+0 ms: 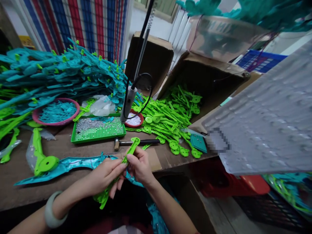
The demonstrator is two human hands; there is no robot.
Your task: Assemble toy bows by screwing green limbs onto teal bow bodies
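Both my hands grip a long bright green plastic piece (132,147) at the table's front edge. My left hand (105,177), with a pale bangle on its wrist, pinches the piece's middle, and the lower end sticks out below the fingers. My right hand (138,165) is closed on the same piece just above. A long teal plastic blade-shaped part (65,165) lies on the table under my left hand, with a green part with a disc (45,162) resting on it.
A green tray of small silver bits (97,128), a small hammer (133,142), a hanging powered tool (128,103), a pink bowl (56,112) and a red dish (134,119) are behind. Teal parts pile at left, green parts (170,118) spill from a cardboard box. A grey panel (268,113) sits right.
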